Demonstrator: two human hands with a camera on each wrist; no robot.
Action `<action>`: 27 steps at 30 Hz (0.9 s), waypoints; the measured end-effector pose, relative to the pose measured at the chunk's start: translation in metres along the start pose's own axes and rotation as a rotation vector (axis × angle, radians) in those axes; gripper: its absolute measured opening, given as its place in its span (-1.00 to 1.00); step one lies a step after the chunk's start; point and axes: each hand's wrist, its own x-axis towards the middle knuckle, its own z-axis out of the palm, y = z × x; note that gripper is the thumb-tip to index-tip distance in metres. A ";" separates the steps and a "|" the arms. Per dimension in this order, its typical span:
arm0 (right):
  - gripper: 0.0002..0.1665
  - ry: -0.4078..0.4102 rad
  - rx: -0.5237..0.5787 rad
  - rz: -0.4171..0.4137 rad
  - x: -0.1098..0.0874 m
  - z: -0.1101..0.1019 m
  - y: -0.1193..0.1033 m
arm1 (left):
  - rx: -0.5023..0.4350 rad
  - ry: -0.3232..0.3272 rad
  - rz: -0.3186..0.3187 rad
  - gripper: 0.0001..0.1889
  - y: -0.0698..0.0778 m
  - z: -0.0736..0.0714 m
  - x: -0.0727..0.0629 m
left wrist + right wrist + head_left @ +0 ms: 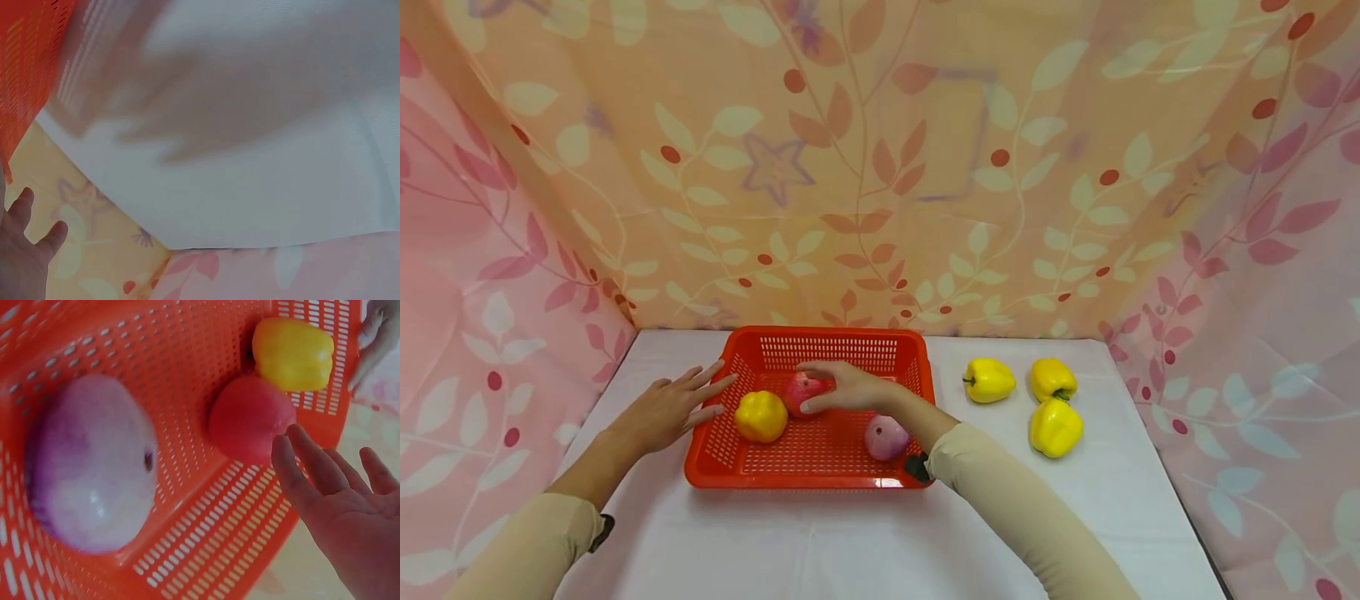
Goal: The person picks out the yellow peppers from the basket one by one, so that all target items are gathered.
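A red plastic basket (805, 481) stands on the white-covered table. Inside it lie a yellow bell pepper (761, 417) at the left, a round red fruit (799, 405) beside it, and a round purple-and-white vegetable or fruit (886, 438) at the right, its kind unclear. My right hand (850, 388) reaches over the basket, fingers parted and nothing held. In the right wrist view its fingertips (282, 447) come close to the red fruit; contact cannot be made out. My left hand (658, 412) hovers at the basket's left rim with fingers spread, holding nothing.
Right of the basket, three more yellow bell peppers lie on the table: one alone (990, 381), and a back one (1051, 379) against a front one (1056, 428). Flower-patterned cloth (865, 183) hangs behind the table and along both sides.
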 end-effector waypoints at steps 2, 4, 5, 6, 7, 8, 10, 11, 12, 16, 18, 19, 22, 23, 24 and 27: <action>-0.20 -0.015 -0.005 -0.007 0.005 0.004 -0.001 | -0.001 -0.001 -0.003 -0.37 -0.001 0.001 0.000; -0.21 -0.023 -0.018 -0.009 0.010 0.008 -0.001 | -0.004 -0.003 -0.008 -0.37 -0.001 0.002 0.000; -0.21 -0.025 -0.025 -0.009 0.012 0.009 -0.001 | -0.005 -0.004 -0.008 -0.37 -0.002 0.002 0.000; -0.21 -0.029 -0.032 -0.008 0.014 0.011 -0.001 | -0.004 -0.003 -0.009 -0.37 -0.002 0.003 0.000; -0.21 -0.033 -0.035 -0.006 0.016 0.013 -0.001 | -0.005 -0.002 -0.009 -0.37 -0.002 0.003 0.000; -0.21 -0.035 -0.037 -0.003 0.018 0.014 -0.001 | -0.007 0.002 -0.007 -0.37 -0.002 0.002 0.000; -0.22 -0.042 -0.036 0.005 0.022 0.018 -0.002 | -0.006 0.009 -0.002 -0.37 -0.002 0.002 0.000; -0.22 -0.049 -0.033 0.006 0.024 0.020 -0.002 | -0.005 0.010 0.000 -0.37 -0.001 0.002 0.000; -0.22 -0.060 -0.042 0.003 0.026 0.021 -0.002 | -0.002 0.011 0.001 -0.37 -0.001 0.002 0.000; -0.18 -0.115 -0.111 -0.015 0.036 0.026 -0.005 | 0.003 0.010 -0.002 -0.38 -0.002 0.002 0.000; -0.17 -0.135 -0.147 -0.010 0.040 0.028 -0.005 | 0.004 0.011 0.002 -0.38 -0.001 0.002 0.000; -0.16 -0.138 -0.160 0.002 0.042 0.029 -0.005 | 0.002 0.013 0.003 -0.38 -0.001 0.002 0.000; -0.15 -0.136 -0.184 0.038 0.045 0.032 -0.006 | 0.003 0.016 0.009 -0.38 -0.001 0.002 0.000; -0.15 -0.135 -0.180 0.047 0.046 0.033 -0.006 | 0.006 0.017 0.010 -0.38 -0.001 0.001 0.000; -0.15 -0.132 -0.186 0.052 0.048 0.034 -0.005 | 0.008 0.019 0.012 -0.39 -0.001 0.001 0.000; -0.13 -0.130 -0.185 0.064 0.051 0.038 -0.006 | 0.013 0.021 0.013 -0.38 -0.001 0.002 0.000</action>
